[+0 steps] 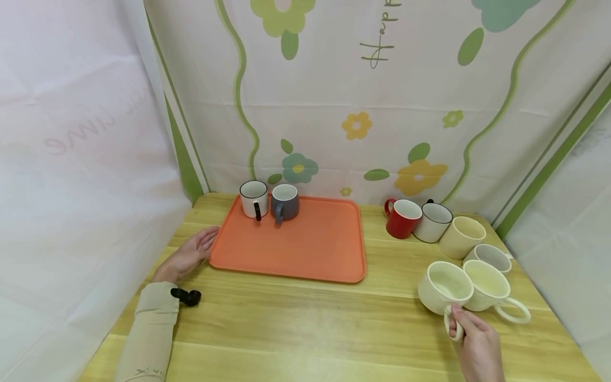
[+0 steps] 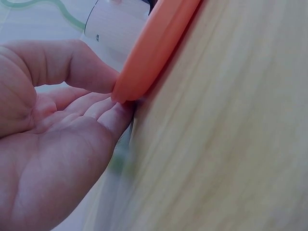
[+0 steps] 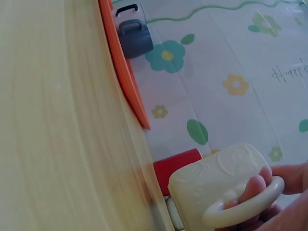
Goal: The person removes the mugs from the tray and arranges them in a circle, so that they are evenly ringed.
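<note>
My right hand (image 1: 477,339) holds a cream mug (image 1: 436,292) by its handle, fingers hooked through the loop in the right wrist view. The mug's embossed side (image 3: 219,178) faces that camera. In the head view it overlaps a second cream mug (image 1: 482,297) with a large round handle. My left hand (image 1: 191,252) pinches the left rim of an orange tray (image 1: 296,249), thumb (image 2: 94,72) at the rim and fingers beneath it. At the tray's back left stand a white mug with black rim (image 1: 250,204) and a grey-blue mug (image 1: 288,207), handles facing front.
Along the table's right side stand a red mug (image 1: 401,225), a white black-rimmed mug (image 1: 429,231), a pale yellow mug (image 1: 455,244) and a white mug (image 1: 496,260). Patterned cloth (image 1: 315,106) encloses the wooden table (image 1: 286,329) at the back and sides.
</note>
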The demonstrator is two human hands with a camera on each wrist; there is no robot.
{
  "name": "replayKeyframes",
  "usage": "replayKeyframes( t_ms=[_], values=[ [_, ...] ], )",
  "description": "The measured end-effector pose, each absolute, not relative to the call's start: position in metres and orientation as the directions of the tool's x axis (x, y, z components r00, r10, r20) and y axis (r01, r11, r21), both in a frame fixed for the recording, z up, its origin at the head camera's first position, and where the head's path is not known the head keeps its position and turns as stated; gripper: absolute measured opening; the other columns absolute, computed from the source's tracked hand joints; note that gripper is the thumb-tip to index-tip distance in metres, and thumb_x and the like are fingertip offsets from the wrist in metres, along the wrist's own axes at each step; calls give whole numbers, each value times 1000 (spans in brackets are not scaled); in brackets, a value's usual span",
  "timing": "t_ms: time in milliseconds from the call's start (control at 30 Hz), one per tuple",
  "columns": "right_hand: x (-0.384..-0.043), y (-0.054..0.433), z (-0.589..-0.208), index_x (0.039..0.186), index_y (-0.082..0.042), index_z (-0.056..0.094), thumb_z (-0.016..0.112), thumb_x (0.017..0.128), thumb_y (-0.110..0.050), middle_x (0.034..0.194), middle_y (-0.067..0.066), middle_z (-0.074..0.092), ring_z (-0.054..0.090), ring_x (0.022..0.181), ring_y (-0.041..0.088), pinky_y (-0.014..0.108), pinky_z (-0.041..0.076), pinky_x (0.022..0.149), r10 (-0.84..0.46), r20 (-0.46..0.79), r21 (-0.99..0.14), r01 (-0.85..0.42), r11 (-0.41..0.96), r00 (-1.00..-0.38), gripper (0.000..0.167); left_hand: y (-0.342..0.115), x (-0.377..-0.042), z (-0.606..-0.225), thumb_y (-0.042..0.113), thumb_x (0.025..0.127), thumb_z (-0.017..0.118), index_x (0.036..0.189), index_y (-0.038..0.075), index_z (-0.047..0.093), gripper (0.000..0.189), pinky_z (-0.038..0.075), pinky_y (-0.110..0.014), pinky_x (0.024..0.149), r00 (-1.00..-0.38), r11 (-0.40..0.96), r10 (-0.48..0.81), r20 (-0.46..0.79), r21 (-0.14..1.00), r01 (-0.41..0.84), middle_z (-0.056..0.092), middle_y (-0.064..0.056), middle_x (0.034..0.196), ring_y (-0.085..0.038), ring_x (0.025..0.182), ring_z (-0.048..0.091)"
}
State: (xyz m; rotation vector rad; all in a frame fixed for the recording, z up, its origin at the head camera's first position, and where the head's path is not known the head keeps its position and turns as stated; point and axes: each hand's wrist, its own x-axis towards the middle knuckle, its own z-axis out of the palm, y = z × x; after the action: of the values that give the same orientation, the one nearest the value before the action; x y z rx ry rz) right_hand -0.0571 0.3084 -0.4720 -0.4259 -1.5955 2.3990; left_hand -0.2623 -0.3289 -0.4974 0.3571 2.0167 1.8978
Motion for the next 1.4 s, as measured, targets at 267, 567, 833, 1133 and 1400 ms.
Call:
replayKeyframes(
  t_ms=[267,567,833,1133,1400],
  values=[
    [-58,313,-481,76,-7,80,58,107,-6,66,-5,64,58,59,6,16,49,60,381,-147,-940,9,-341,-913,37,-330,-262,-500,-20,92,47,168,-4,-3,91,44,-6,106,-909,76,409,-81,996,-55,-4,-25,177,-46,162,-4],
    [-58,315,-487,77,-12,81,58,107,-11,68,-6,65,59,61,6,16,49,62,384,-221,-938,88,-335,-897,38,-329,-262,-500,-21,92,47,168,-4,-3,92,43,-6,105,-908,79,412,-83,995,-55,-4,-25,177,-46,163,-4],
    [-59,317,-489,79,-13,80,59,108,-19,71,-7,65,60,66,6,16,49,67,357,-261,-938,149,-312,-897,36,-330,-262,-500,-20,93,48,168,-3,-3,92,45,-7,106,-906,70,417,-78,996,-53,-6,-26,177,-47,162,-5],
    [-57,338,-474,127,2,73,48,105,-62,100,-13,78,67,90,-9,11,52,81,295,-326,-875,404,265,-898,72,-331,-262,-497,-18,95,49,168,-2,-2,91,45,-7,106,-909,79,408,-83,995,-55,-5,-25,177,-47,163,-3],
    [-49,346,-437,116,-16,79,65,102,-51,91,-38,68,48,84,-29,12,40,71,390,81,-671,239,702,-917,40,-329,-262,-496,-18,96,48,168,-1,-3,90,44,-7,106,-906,89,414,-88,994,-56,-5,-24,177,-46,163,-3]
  ],
)
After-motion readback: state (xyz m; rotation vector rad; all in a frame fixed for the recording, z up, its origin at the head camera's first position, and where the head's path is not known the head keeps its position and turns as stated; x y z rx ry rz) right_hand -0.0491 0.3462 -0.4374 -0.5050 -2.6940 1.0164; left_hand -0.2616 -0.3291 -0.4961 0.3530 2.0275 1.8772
